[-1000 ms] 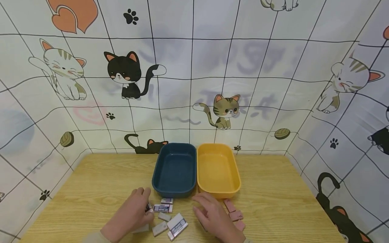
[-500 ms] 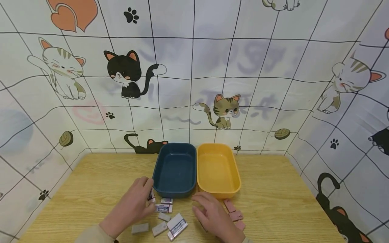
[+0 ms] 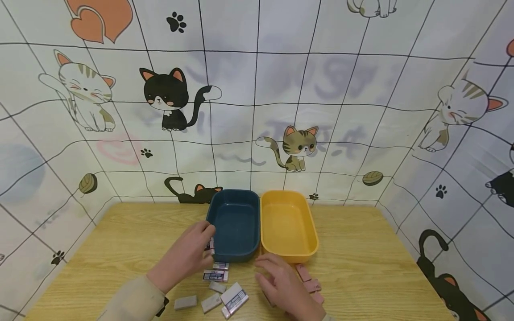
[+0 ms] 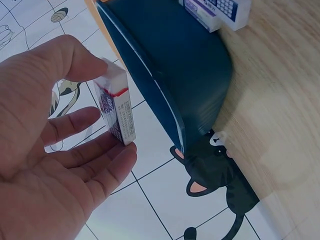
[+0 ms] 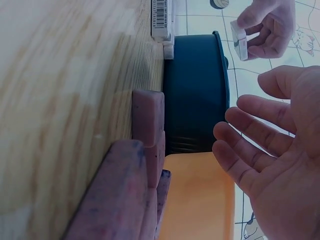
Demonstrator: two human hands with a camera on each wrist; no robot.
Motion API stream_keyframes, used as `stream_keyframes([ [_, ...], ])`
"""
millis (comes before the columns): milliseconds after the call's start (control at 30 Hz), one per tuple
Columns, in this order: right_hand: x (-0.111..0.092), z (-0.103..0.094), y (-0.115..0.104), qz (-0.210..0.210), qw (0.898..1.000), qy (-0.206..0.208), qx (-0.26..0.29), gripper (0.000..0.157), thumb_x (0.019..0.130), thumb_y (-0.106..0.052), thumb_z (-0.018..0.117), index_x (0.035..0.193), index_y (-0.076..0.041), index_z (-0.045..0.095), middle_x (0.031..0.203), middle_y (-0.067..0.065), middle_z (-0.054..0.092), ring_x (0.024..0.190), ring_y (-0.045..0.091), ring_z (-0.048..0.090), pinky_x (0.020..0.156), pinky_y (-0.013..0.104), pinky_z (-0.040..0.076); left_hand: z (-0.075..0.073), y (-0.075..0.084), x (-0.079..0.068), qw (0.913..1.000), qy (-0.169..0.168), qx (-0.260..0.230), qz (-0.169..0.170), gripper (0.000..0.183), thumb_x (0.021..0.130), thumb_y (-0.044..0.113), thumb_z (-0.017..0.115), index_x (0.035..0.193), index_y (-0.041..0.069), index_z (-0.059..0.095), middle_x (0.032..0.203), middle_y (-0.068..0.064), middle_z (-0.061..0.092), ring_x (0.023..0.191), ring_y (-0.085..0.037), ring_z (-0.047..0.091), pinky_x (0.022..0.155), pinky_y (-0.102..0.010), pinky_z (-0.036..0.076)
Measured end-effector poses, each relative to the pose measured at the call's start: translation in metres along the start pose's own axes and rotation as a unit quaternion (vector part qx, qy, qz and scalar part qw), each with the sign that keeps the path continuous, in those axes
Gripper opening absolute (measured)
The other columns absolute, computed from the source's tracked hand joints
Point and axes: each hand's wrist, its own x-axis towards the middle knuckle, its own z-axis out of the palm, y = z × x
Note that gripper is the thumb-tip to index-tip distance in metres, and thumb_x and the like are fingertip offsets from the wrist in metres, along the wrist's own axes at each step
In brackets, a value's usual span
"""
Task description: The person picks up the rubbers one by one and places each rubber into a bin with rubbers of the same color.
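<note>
Pinched between the thumb and fingers of my left hand (image 3: 185, 252) is a white eraser in a printed sleeve (image 4: 117, 107). That hand is raised at the left rim of the blue bin (image 3: 237, 223), and in the left wrist view the eraser is beside the bin's wall. My right hand (image 3: 283, 285) holds nothing; its fingers are relaxed and spread in front of the yellow bin (image 3: 287, 223). Several pink erasers (image 5: 148, 117) lie on the table beside and below it, partly hidden by the hand in the head view.
In front of the blue bin lie sleeved white erasers (image 3: 234, 300) and plain whitish ones (image 3: 185, 302). Both bins stand side by side on the wooden table (image 3: 353, 258), near the cat-print cloth (image 3: 237, 120) behind.
My left hand has lifted the sleeved eraser from the left of the pile and carried it forward and right to the blue bin's rim. The right hand has stayed in place.
</note>
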Motion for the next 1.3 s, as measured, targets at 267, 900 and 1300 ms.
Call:
stream_keyframes([
  [267,0.0,-0.003,-0.001,0.015,1.0,-0.012,0.008,0.016,0.094,-0.011,0.073,0.11,-0.014,0.075,0.116,0.0,0.069,0.103,0.008,0.064,0.085,0.031,0.057,0.004,-0.001,0.021,0.9994,-0.027,0.001,0.021,0.034,0.069,0.0,0.071,0.097,0.007,0.054,0.092,-0.003,0.049,0.077,-0.015,0.04,0.065,-0.029,0.037],
  [900,0.001,-0.005,-0.006,-0.015,0.998,-0.069,-0.002,0.012,0.098,-0.012,0.068,0.108,-0.009,0.073,0.112,-0.003,0.069,0.103,0.012,0.063,0.088,0.034,0.056,0.03,-0.016,0.052,0.9813,-0.177,-0.05,-0.057,0.039,0.071,0.008,0.087,0.099,0.008,0.06,0.088,-0.003,0.056,0.072,-0.017,0.049,0.065,-0.035,0.049],
  [1300,0.003,-0.004,-0.011,0.036,0.989,-0.141,-0.007,0.016,0.101,-0.019,0.064,0.112,-0.012,0.074,0.114,-0.006,0.068,0.106,0.009,0.061,0.09,0.033,0.056,0.038,-0.019,0.067,0.9607,-0.257,-0.044,-0.095,0.036,0.074,0.009,0.088,0.101,0.008,0.063,0.089,-0.002,0.06,0.08,-0.019,0.055,0.076,-0.04,0.053],
])
